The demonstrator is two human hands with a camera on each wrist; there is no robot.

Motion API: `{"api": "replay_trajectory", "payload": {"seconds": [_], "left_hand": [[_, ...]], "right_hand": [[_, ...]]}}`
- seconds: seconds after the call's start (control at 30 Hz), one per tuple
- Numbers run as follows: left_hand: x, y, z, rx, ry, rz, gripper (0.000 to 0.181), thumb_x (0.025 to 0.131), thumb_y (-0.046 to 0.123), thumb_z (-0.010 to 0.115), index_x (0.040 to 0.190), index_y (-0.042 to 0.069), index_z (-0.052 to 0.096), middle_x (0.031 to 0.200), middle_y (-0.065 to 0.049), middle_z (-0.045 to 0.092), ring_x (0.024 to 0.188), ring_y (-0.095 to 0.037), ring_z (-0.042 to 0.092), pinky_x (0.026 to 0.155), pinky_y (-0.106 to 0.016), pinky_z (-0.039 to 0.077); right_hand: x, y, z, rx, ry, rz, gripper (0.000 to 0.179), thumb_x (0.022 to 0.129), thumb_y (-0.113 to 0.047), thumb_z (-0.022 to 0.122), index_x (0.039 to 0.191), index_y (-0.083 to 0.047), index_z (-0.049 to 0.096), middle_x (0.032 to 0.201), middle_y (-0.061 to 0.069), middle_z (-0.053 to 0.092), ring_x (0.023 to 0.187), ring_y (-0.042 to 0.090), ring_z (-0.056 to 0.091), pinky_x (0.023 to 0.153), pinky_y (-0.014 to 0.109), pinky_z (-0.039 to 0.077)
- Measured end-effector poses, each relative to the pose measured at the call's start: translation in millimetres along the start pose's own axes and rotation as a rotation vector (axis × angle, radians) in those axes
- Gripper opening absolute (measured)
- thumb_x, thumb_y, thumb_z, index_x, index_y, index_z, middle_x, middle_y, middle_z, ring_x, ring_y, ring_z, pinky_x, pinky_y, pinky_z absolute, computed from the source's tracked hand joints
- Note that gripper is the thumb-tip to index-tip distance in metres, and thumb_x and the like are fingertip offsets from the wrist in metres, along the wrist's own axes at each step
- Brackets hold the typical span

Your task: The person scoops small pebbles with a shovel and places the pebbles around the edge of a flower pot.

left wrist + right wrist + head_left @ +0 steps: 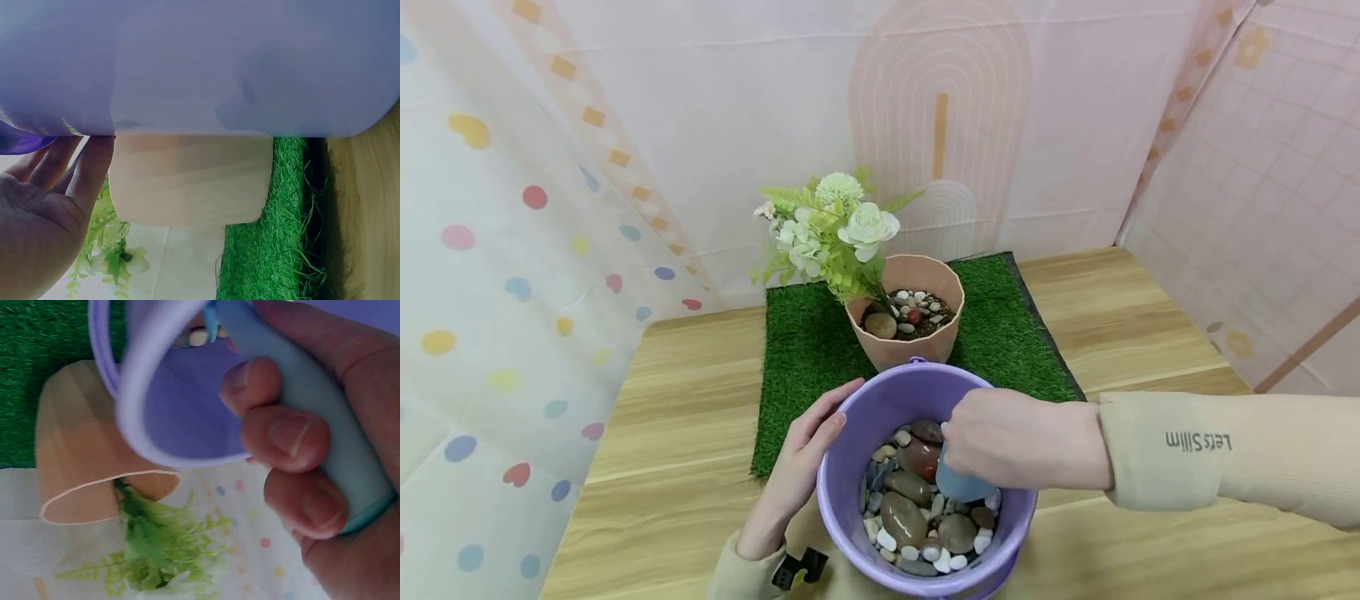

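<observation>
Clearly, right hand [1015, 442] is wrapped round handle of blue tool [966, 485], closed grip. Tool is inside purple bucket [887, 412], at its 3 o'clock, over stones [904, 518]; whether touching them, cannot tell. Left hand [805, 450] rests at bucket's 10 o'clock, fingers rather straight against outside. At bucket's 12 o'clock, flowerpot [917, 346] stands on green mat [1015, 333], flowers [827, 229] leaning toward 10–11 o'clock.

Pale wood-grain tabletop [1150, 308], green artificial-grass mat [805, 350] lying on it
</observation>
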State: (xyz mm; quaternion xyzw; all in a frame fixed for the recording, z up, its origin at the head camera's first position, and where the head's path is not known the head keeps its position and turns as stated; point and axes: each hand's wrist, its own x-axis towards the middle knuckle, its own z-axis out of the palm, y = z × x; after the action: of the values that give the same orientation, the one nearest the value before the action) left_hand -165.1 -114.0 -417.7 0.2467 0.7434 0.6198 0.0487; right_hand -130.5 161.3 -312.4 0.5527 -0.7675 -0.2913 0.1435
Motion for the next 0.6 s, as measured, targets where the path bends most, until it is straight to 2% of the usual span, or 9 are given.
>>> {"api": "replay_trajectory", "payload": {"seconds": [0.03,0.13,0.23,0.37,0.4,0.5,0.6], "left_hand": [[-0.1,-0.1,0.0,-0.003,-0.002,-0.001,0.045,0.113,0.016,0.041,0.156,0.002,0.048,0.141,0.025,0.061,0.123,0.001,0.066,0.098,-0.021,0.059],[-0.4,-0.7,0.5,-0.009,-0.005,0.000,0.046,0.113,0.016,0.041,0.156,0.001,0.047,0.142,0.024,0.061,0.123,0.001,0.066,0.098,-0.021,0.059],[-0.2,-0.8,0.7,-0.007,-0.006,0.003,0.046,0.113,0.015,0.040,0.156,0.000,0.047,0.150,0.003,0.061,0.124,0.002,0.066,0.098,-0.021,0.059],[0.2,-0.1,0.0,-0.006,-0.005,-0.001,0.046,0.113,0.015,0.040,0.156,0.000,0.047,0.154,-0.026,0.053,0.125,0.002,0.065,0.098,-0.021,0.059],[0.2,0.1,-0.1,-0.008,-0.005,-0.003,0.046,0.113,0.015,0.040,0.156,0.000,0.047,0.154,-0.027,0.053,0.125,0.002,0.066,0.098,-0.022,0.059],[0.3,0.6,-0.4,-0.013,-0.007,-0.002,0.046,0.113,0.015,0.040,0.156,0.000,0.047,0.153,-0.028,0.053,0.125,0.001,0.066,0.098,-0.022,0.059],[1.1,1.1,-0.5,-0.013,-0.010,0.006,0.046,0.113,0.014,0.040,0.155,-0.001,0.047,0.152,-0.030,0.053,0.124,0.000,0.066,0.097,-0.022,0.060]], "right_hand": [[-1.7,1,1,-0.010,0.012,-0.010,0.020,0.088,-0.031,0.078,0.071,-0.040,0.072,0.072,-0.016,0.071,0.055,0.008,0.056,0.052,0.025,0.043],[-3.9,-6,-1,-0.071,-0.008,-0.056,0.015,0.089,-0.040,0.077,0.075,-0.043,0.074,0.072,-0.017,0.071,0.055,0.007,0.056,0.052,0.024,0.043],[-4.6,-21,-4,-0.193,-0.026,-0.101,0.015,0.090,-0.049,0.073,0.076,-0.045,0.075,0.068,-0.016,0.071,0.053,0.008,0.054,0.046,0.023,0.041],[-4.7,-34,-6,-0.354,0.011,-0.152,0.024,0.093,-0.048,0.063,0.073,-0.043,0.074,0.064,-0.012,0.068,0.051,0.012,0.051,0.043,0.026,0.039],[-4.7,-34,-6,-0.368,0.020,-0.168,0.024,0.093,-0.047,0.062,0.072,-0.043,0.073,0.064,-0.012,0.067,0.051,0.012,0.050,0.042,0.027,0.038],[-5.4,-27,-5,-0.335,0.039,-0.197,0.020,0.092,-0.047,0.067,0.073,-0.046,0.074,0.066,-0.013,0.069,0.052,0.011,0.051,0.043,0.027,0.039],[-6.3,-15,-2,-0.216,0.018,-0.180,0.014,0.089,-0.043,0.074,0.075,-0.046,0.076,0.069,-0.016,0.072,0.054,0.008,0.055,0.047,0.025,0.041]]}}
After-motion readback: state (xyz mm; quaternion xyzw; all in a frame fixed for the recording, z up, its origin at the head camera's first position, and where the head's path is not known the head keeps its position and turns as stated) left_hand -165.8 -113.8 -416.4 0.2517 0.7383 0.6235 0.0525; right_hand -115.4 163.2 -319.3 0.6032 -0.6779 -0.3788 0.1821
